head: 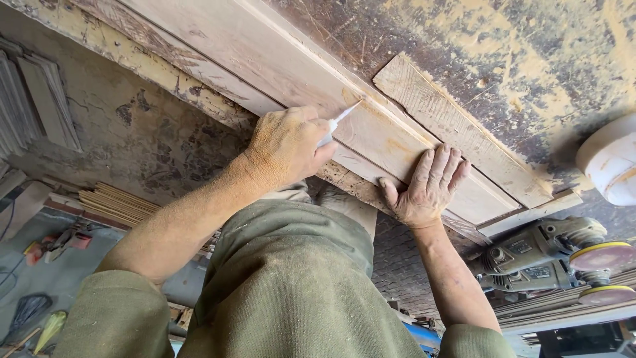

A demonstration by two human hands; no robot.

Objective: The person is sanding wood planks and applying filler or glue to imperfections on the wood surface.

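My left hand (288, 146) is closed around a thin white pointed tool (344, 116), whose tip touches the top edge of a long pale wooden board (278, 63). My right hand (427, 185) lies flat, fingers spread, on the same board further along and presses it down. A shorter rough wooden piece (457, 126) lies against the board's far side, just beyond my right fingers. Both pieces rest on a worn workbench top (530, 53) with yellow and dark stains. My olive-green clothing fills the lower middle of the view.
Two power sanders with round discs (550, 255) lie at the right, near my right forearm. A white round container (613, 159) sits at the right edge. A bundle of thin wooden strips (119, 202) and small tools (59, 242) lie at the left.
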